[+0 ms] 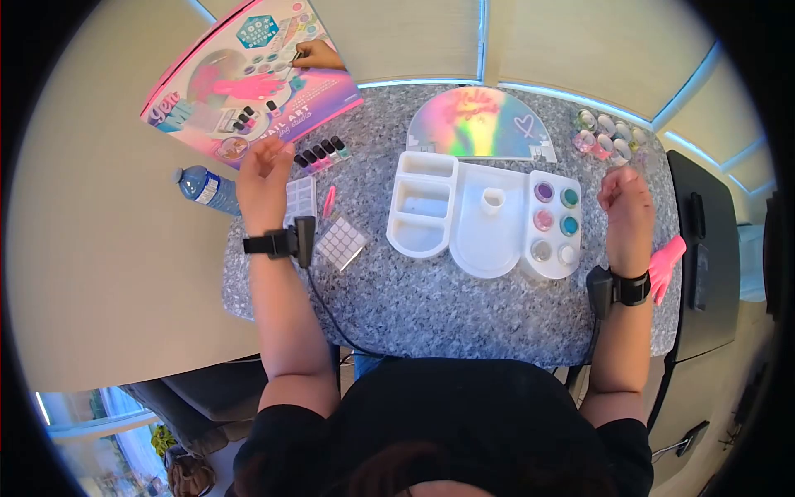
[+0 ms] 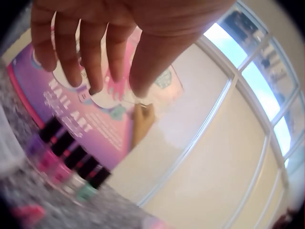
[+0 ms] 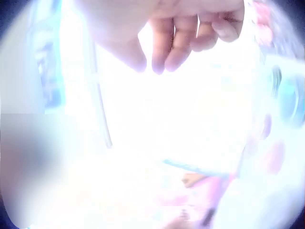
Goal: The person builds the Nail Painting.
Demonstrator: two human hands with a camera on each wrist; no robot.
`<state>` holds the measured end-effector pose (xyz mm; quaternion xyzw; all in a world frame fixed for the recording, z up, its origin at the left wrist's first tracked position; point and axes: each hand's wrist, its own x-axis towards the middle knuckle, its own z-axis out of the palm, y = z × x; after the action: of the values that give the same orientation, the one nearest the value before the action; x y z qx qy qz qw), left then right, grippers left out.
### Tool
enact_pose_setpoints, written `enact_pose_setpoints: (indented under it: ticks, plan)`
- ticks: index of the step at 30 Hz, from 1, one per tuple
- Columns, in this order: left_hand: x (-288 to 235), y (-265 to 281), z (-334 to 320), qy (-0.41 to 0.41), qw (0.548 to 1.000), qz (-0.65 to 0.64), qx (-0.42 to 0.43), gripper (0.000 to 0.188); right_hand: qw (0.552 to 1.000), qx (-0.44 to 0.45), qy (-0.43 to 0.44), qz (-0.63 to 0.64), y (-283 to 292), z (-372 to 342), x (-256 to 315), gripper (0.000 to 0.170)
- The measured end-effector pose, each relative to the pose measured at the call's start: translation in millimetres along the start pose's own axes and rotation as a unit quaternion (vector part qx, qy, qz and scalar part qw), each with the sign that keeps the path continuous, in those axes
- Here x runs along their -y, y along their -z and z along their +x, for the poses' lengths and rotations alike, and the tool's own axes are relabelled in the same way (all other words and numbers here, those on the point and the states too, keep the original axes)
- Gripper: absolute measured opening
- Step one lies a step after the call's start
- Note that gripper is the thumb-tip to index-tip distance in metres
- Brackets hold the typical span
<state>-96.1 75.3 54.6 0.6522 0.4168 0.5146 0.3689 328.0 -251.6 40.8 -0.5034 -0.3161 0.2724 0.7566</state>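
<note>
On my feed, pale panels (image 1: 571, 45) with bluish edging wrap the far side of the room, and a black unit (image 1: 705, 257) stands at the right. In front of me spreads a table (image 1: 447, 315) with a speckled grey top and rounded corners. At its far left is a pink-and-purple box (image 1: 248, 79) printed "NAIL ART". Mid-table I see a white tray (image 1: 484, 240) in three rounded sections, with a rainbow-sheened arched panel (image 1: 480, 137) behind it.

The person's hands are well apart. The left hand (image 1: 265, 184), fingers loosely bent and gripping nothing, hangs before the box near the polish bottles (image 1: 321, 155): five in a row, black caps above purple, pink, pale and mint-green. The right hand (image 1: 629, 207), relaxed and unladen, hovers right of the tray, between a pink model hand (image 1: 665, 267) and a cluster of lidded pots (image 1: 609, 137). Smallest, round fills (image 1: 543, 220) of purple, green, pink, teal, silver and white sit in the tray's right section.
</note>
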Motion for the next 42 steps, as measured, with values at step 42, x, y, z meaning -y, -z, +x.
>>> enact_pose_setpoints:
  ticks: [42]
  plan:
    - [-76,-58,-118,-0.21,0.894,0.317,0.236,0.026,0.946,0.16,-0.051,-0.279,-50,-28,-8,0.047]
